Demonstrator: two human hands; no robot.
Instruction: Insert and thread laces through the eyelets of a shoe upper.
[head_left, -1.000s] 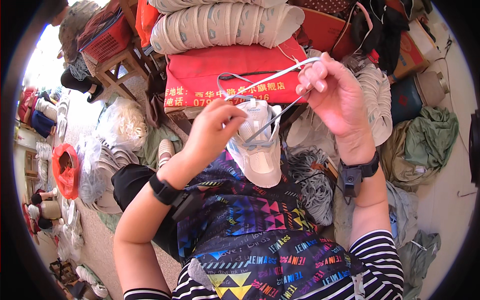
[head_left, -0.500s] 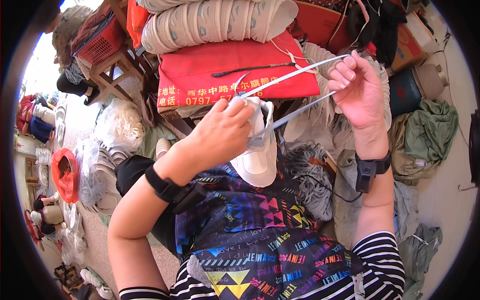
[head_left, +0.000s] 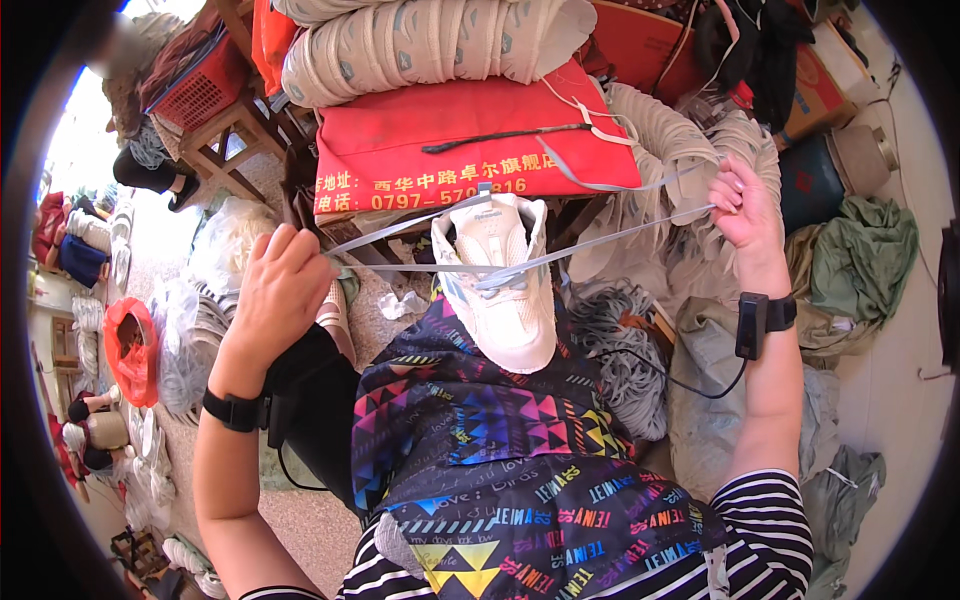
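A white sneaker stands toe toward me between my hands, its heel against the edge of the red-covered bench. A grey shoelace runs through its lower eyelets, and both ends stretch out taut to the sides. To the left of the sneaker, my left hand is closed, pinching lace strands. My right hand is raised at the right, fingers pinched on the other side of the lace. A loose stretch of lace curves above it, over the red cloth. The sneaker's tongue and open collar face up.
On the red cloth lie a row of nested pale shoe uppers and a thin dark strip. A bundle of grey laces hangs right of the sneaker. Green cloth lies at right, a red bag at left.
My left hand has moved from beside the sneaker far out to the left, drawing lace with it. My right hand has shifted slightly right and down. The sneaker's top is now uncovered.
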